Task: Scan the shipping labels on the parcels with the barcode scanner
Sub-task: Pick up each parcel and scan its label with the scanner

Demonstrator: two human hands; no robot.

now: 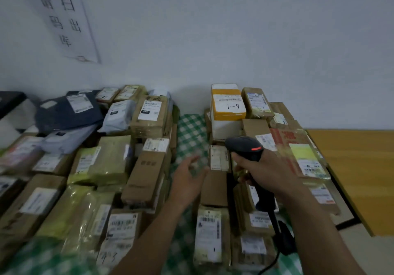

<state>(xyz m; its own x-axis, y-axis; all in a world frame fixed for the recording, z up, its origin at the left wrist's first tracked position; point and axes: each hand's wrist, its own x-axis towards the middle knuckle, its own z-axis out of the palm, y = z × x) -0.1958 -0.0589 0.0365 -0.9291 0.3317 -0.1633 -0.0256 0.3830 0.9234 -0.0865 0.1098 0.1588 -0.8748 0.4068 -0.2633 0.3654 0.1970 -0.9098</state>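
Head view: right grip (262, 172) clasps the barcode scanner (244, 146) over the right parcels (213, 232); left grip (187, 181), fingers slack, holds nothing, just left of a small labelled parcel (218, 157).

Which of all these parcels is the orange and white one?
The box at the back of the right pile, with 1-9 handwritten on its label; the rest look brown, grey or yellowish.

barcode scanner (245, 147): handle largely covered by the right hand (266, 172); cable (274, 262) cut off at the bottom edge | left hand (187, 178), left of the scanner: fingers smeared by blur | shipping labels (207, 236) around the scanner: print too blurred to be read | parcels (12, 189) far left of the scanner: cropped by the edge
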